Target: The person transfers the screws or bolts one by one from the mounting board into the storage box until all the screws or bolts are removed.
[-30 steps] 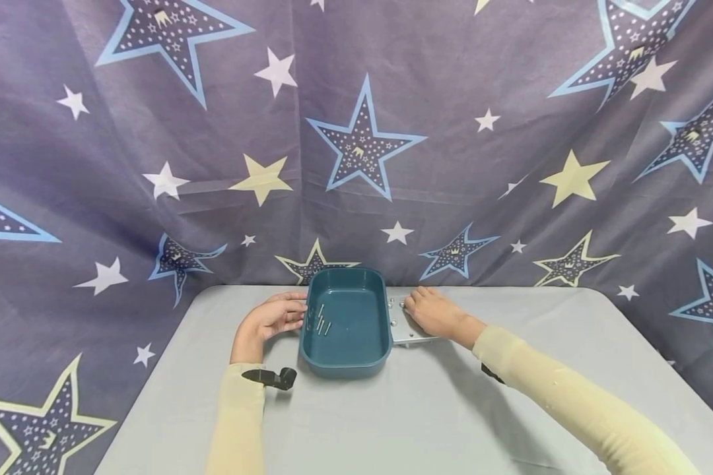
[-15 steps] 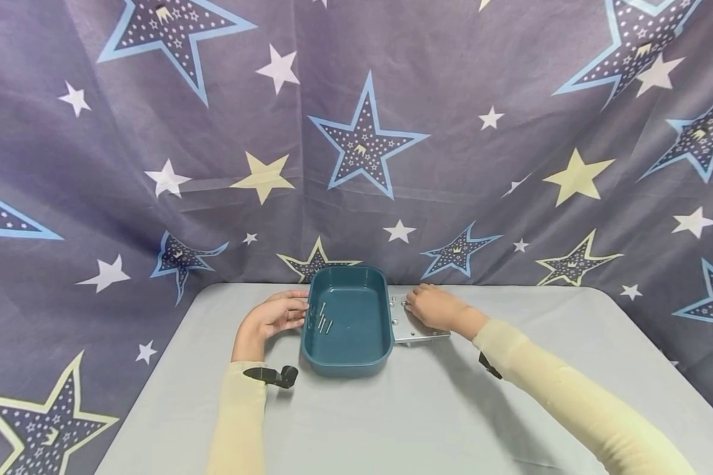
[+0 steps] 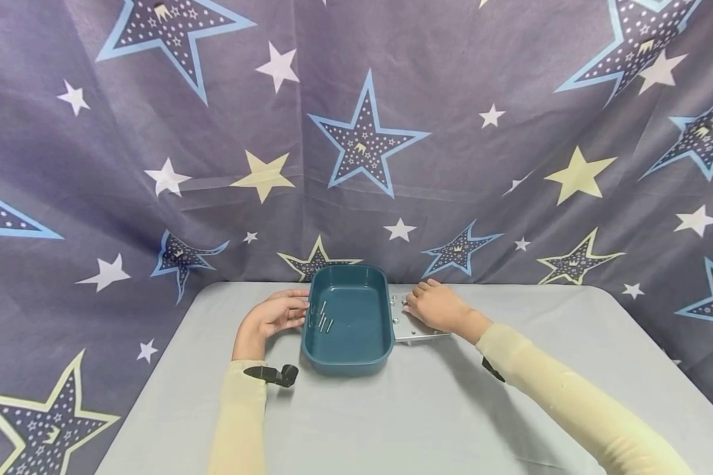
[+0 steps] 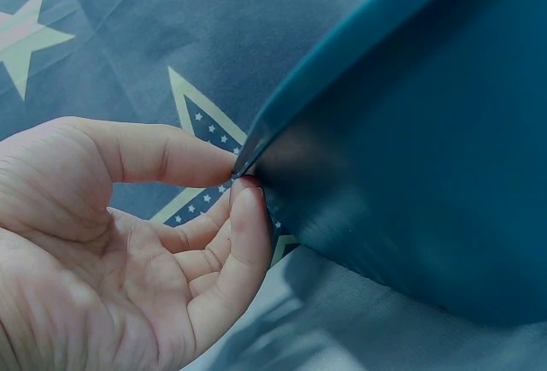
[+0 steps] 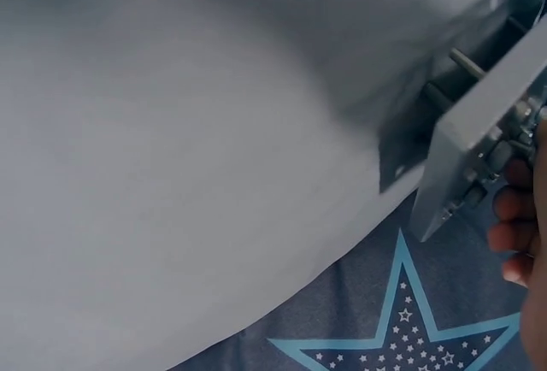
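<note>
A teal tray (image 3: pixel 356 326) stands near the back of the table, with several screws (image 3: pixel 323 324) lying along its left side. My left hand (image 3: pixel 273 315) pinches the tray's left rim; the left wrist view has thumb and forefinger meeting at that edge. Right of the tray is a silver metal plate (image 3: pixel 422 332) with several bolts (image 3: pixel 395 320) set in it, their shanks (image 5: pixel 467 63) poking out of its underside. My right hand (image 3: pixel 442 309) is over the plate with curled fingers around one bolt head, partly hidden by the hand.
A grey cloth covers the table (image 3: pixel 356 429). Behind it hangs a purple-grey curtain (image 3: pixel 451 171) patterned with stars, close to the tray's back edge. Each wrist wears a black strap (image 3: pixel 270 376).
The right hand has shifted very slightly at the bolt, its fingers changing position a little. The left hand keeps its hold on the tray rim, and tray and screws stay put.
</note>
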